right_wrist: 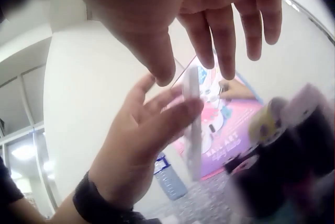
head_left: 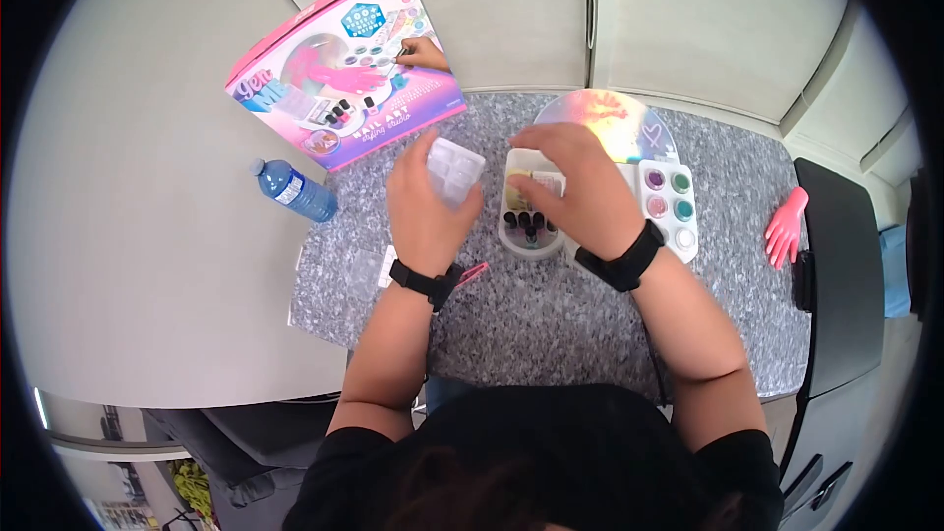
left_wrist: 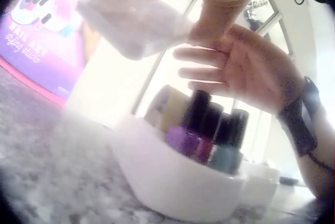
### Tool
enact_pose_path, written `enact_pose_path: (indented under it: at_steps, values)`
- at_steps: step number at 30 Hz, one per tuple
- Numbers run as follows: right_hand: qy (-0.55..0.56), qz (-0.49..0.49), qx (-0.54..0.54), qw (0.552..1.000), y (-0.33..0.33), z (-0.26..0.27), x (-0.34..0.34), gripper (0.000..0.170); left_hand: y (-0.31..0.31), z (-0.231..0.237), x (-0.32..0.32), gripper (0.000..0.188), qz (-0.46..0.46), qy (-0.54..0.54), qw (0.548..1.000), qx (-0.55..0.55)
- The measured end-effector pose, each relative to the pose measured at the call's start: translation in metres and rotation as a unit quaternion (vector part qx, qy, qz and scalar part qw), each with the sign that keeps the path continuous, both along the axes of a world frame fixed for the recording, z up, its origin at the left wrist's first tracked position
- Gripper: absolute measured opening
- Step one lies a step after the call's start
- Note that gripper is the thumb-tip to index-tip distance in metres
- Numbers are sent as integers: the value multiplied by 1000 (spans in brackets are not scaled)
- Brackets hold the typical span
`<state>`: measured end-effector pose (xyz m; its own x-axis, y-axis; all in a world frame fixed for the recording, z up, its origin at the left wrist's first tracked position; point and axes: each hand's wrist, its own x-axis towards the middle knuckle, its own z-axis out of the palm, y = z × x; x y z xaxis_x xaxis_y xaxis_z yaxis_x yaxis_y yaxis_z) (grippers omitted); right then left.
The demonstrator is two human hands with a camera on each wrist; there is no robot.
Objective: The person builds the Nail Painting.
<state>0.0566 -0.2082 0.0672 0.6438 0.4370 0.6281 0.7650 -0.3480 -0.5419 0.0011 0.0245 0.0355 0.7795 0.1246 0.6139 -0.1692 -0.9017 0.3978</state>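
Note:
My left hand [head_left: 421, 214] pinches a small translucent plastic tray [head_left: 456, 173] with compartments, thumb on one side and fingers on the other. In the right wrist view the tray [right_wrist: 193, 151] is seen edge-on. To its right, my right hand [head_left: 585, 187] hovers over a white container [head_left: 536, 254], with nothing in its loosely bent fingers. Nail polish bottles [left_wrist: 201, 130] with black caps stand in that container, purple, dark pink and teal. A yellowish roll [right_wrist: 265, 124] sits beside them, and the right hand partly hides the container from above.
A pink-and-purple nail art box [head_left: 364, 69] stands at the back left, a water bottle [head_left: 295, 191] before it. A white palette [head_left: 672, 236] with coloured pots lies right, below a shiny iridescent disc [head_left: 600, 123]. A pink model hand [head_left: 786, 228] and pink tweezers [head_left: 473, 274] lie on the table.

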Motion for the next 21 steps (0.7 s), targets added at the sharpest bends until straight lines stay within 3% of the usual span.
enact_pose_path:
  at_steps: [2,3,5,6,9,11,12,13,16,19,20,21]
  values:
    - [12,15,57,998,17,-1,-8,38,-12,9,-6,91,-68,-101,991,-57]
    - [11,16,55,998,23,2,-10,38,-16,6,-5,91,-68,-102,991,-58]
    - [135,50,70,987,30,5,-13,39,-21,3,-4,100,-131,-181,973,-61]
    - [83,20,54,995,27,4,-11,36,-19,4,-6,100,-129,-181,973,-62]
    - [50,-51,98,993,12,8,8,35,-5,27,-18,103,-119,-138,980,-77]
    - [67,-75,78,992,-4,11,22,36,15,38,-28,93,-99,-29,989,-104]
    - [42,-103,58,992,-9,10,28,37,21,47,-38,79,-83,4,991,-101]
    - [18,-127,39,991,-12,7,33,38,33,46,-44,79,-73,8,992,-102]
    - [57,-130,-20,990,-12,-4,39,38,75,38,-64,79,-24,175,982,-67]
    - [45,-123,-62,989,-6,-21,42,37,111,5,-87,82,-52,211,976,27]
    - [48,-119,-60,990,-4,-27,43,37,115,0,-95,88,-25,279,960,9]
    - [44,-116,-71,990,-2,-33,45,38,121,-5,-99,88,-21,281,959,9]
